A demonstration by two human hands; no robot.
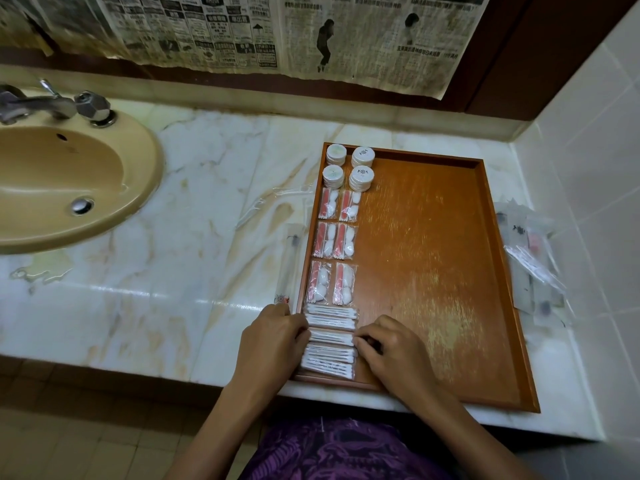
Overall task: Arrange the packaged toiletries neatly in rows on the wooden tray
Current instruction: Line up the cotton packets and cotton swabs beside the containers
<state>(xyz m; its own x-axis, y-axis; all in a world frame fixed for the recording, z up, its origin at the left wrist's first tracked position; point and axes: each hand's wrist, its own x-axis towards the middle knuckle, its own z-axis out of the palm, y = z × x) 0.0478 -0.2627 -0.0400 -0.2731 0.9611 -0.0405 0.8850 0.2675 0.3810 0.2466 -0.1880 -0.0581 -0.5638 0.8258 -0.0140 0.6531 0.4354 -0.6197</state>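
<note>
A wooden tray point(433, 258) lies on the marble counter. Along its left side run two columns: round white soap packs point(362, 178) at the far end, red-and-white sachets point(334, 240) in the middle, and cotton swab packets point(330, 336) stacked at the near end. My left hand point(273, 341) rests against the left ends of the swab packets, fingers curled at their edge. My right hand point(388, 348) touches their right ends with bent fingertips. Whether either hand pinches a packet is hidden by the fingers.
More clear-wrapped toiletries point(530, 261) lie heaped on the counter right of the tray, beside the tiled wall. Long clear packets point(291, 261) lie left of the tray. A tan sink point(69, 181) with a metal tap point(52, 103) sits at the left.
</note>
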